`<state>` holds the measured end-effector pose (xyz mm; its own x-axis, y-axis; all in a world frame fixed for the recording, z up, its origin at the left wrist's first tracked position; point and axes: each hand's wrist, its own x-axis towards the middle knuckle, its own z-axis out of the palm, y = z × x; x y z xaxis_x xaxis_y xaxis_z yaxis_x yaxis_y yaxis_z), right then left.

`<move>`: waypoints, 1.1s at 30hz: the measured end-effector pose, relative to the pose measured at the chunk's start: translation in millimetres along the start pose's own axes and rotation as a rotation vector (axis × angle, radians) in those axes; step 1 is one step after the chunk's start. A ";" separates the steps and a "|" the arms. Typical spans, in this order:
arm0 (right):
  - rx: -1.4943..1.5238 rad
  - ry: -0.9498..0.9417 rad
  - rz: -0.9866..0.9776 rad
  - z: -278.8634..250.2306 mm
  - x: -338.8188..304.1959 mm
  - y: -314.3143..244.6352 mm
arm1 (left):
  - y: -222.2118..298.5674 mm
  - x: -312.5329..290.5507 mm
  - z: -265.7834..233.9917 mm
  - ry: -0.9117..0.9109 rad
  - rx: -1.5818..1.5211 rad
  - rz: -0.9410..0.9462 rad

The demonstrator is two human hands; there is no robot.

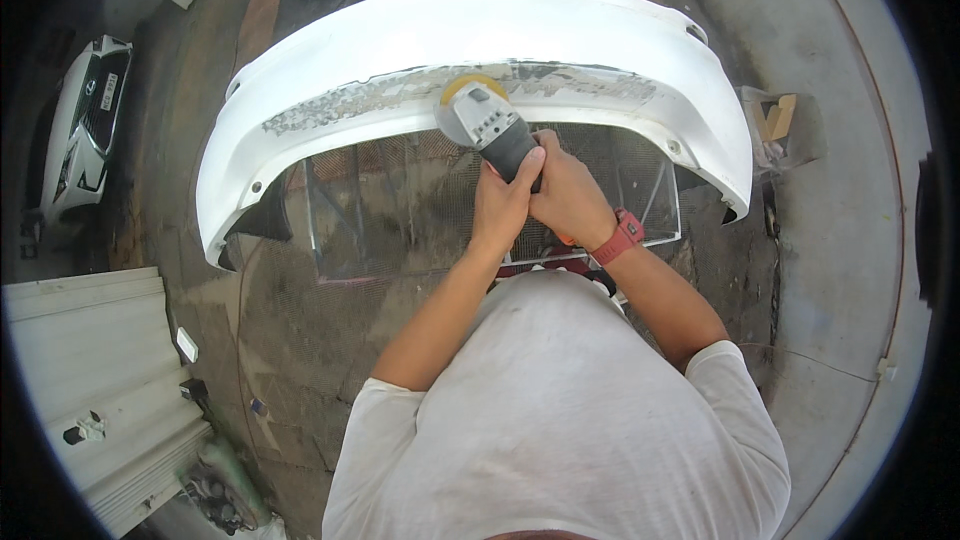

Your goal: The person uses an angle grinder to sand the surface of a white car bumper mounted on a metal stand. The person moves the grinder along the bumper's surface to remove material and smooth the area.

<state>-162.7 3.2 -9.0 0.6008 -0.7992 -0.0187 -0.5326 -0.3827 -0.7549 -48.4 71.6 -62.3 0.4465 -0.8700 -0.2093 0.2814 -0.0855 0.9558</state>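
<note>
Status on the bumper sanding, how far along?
Done: a grey, patchy band runs across the bumper along its lower face, paint already off there. In hand: both hands, left and right, hold the sander, its disc on the band near the middle. Left: the upper surface and both ends are glossy white.

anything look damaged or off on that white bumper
Yes. The white bumper has a long ragged strip along its middle where the paint is gone, showing grey patches. The sander, held by the left hand and right hand, sits on that strip.
</note>
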 end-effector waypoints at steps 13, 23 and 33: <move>-0.013 -0.038 -0.017 7.9 4.6 -2.6 | 6.1 3.1 -14.2 0.000 0.024 -0.037; 0.007 0.029 0.039 1.8 -9.2 4.6 | -6.0 1.7 -0.9 -0.036 0.039 -0.069; 0.042 0.127 0.041 -7.7 -21.1 25.2 | 7.1 3.4 21.1 -0.139 0.032 -0.090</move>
<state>-193.4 6.8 -22.6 0.4975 -0.8669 0.0309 -0.5279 -0.3308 -0.7822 -62.8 57.8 -51.9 0.2980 -0.9168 -0.2660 0.2870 -0.1797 0.9409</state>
